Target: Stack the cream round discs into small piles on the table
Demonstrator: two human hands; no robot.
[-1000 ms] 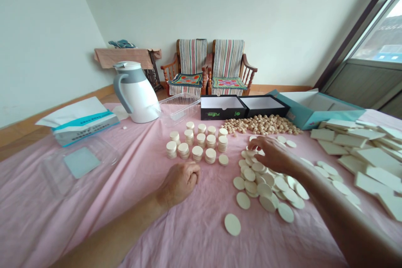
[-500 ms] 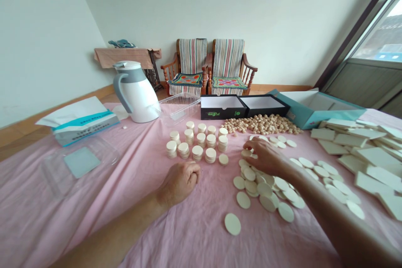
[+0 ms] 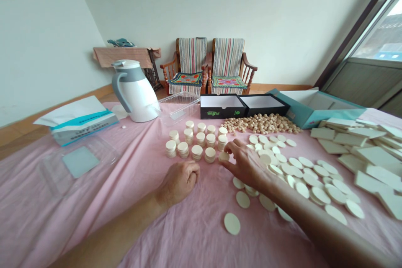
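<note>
My right hand [image 3: 243,160] pinches a pale round disc [image 3: 224,157] between thumb and fingers, at the right end of the front row of disc stacks. Whether other discs lie under it I cannot tell. Several short stacks of discs [image 3: 197,151] stand in rows to its left. My left hand [image 3: 180,182] rests on the pink cloth as a loose fist, just in front of the stacks, with nothing visible in it. Loose discs [image 3: 301,189] lie spread beneath and beyond my right forearm. One single disc [image 3: 232,223] lies apart, nearer to me.
Small wooden beads [image 3: 264,124] are heaped behind the discs, before two black boxes [image 3: 223,112]. A blue box [image 3: 320,113] and a pile of pale rectangular boards [image 3: 373,155] occupy the right. Leftward stand a white jug [image 3: 138,96], a tissue pack [image 3: 83,121] and clear plastic trays [image 3: 108,150].
My right hand has moved left from the loose discs to the right end of the front row of stacks, bringing its fingers onto the disc there. My left hand has stayed put.
</note>
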